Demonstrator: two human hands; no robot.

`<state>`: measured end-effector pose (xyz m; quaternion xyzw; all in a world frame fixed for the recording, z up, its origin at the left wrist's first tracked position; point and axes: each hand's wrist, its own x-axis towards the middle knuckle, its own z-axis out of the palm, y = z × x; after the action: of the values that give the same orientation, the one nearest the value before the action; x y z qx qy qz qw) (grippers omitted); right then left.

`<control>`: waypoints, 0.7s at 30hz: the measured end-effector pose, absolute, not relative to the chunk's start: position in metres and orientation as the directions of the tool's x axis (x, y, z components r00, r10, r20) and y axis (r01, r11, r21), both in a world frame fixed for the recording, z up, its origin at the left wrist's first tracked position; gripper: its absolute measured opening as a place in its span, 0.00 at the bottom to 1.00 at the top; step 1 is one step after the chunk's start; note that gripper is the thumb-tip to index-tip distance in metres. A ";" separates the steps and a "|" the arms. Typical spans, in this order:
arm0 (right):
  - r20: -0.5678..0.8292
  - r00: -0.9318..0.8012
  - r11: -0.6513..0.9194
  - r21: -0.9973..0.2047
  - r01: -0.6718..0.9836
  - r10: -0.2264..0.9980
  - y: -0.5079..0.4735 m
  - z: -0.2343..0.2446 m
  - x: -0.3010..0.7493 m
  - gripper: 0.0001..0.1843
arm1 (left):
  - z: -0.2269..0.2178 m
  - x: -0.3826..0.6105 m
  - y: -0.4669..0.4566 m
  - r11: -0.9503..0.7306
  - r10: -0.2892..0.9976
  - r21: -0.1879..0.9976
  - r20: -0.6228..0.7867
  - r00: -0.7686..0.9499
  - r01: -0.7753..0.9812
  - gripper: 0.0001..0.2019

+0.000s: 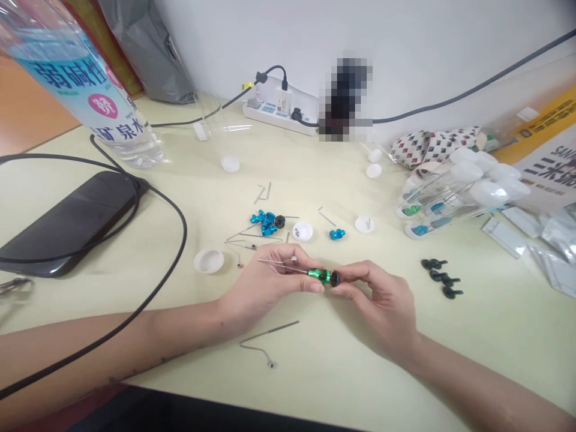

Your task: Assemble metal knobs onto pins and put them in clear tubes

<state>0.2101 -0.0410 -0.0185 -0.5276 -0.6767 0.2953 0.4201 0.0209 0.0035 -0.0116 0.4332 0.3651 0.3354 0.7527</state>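
"How did the arms and hands stand?"

"Both forearms angled inward, bringing the hands together: the left hand (pixel 265 285) and right hand (pixel 380 303) pinched opposite ends of a small green-and-black cylinder (pixel 321 275)."

"Where was it?"

"Just above the pale tabletop (pixel 342 375), a thin metal rod (pixel 279 265) pointing left from it."

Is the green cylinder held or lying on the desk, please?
Held: the green cylinder is pinched between the left hand and right hand, off the desk.
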 end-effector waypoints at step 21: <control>0.294 -0.141 0.325 -0.826 0.460 0.945 -0.041 -0.018 0.211 0.08 | -0.014 0.021 0.003 0.383 0.828 0.901 -0.236 0.508 -0.204 0.08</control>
<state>0.2109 -0.0410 -0.0175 -0.5036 -0.6976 0.2892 0.4197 0.0211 0.0026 -0.0143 0.4365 0.3573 0.3438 0.7508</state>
